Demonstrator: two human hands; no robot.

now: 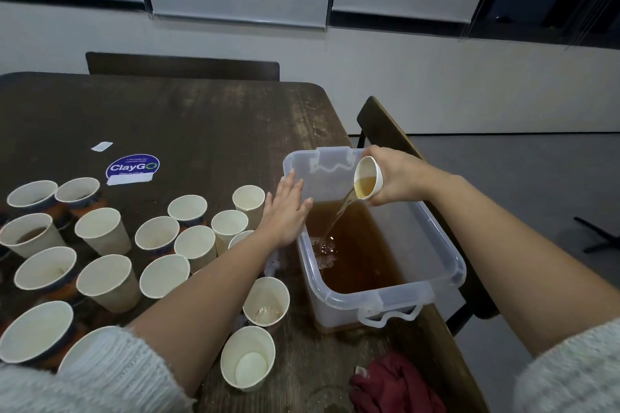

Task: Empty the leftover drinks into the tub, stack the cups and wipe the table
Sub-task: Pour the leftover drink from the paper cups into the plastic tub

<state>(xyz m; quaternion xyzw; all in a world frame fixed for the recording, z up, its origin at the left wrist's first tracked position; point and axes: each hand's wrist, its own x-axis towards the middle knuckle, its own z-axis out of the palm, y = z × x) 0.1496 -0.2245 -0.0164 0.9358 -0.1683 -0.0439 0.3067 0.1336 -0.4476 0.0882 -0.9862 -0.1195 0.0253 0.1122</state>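
Note:
My right hand grips a white paper cup tipped over the clear plastic tub. A thin stream of amber drink runs from the cup into the brown liquid in the tub and foams where it lands. My left hand lies flat with straight fingers against the tub's left rim. Several white paper cups stand upright on the dark wooden table to the left of the tub. One cup near the tub holds a little liquid. Another cup stands at the front.
A dark red cloth lies crumpled at the table's front right corner. A blue ClayGo sticker and a white label are stuck on the tabletop. Dark chairs stand behind the table and to its right.

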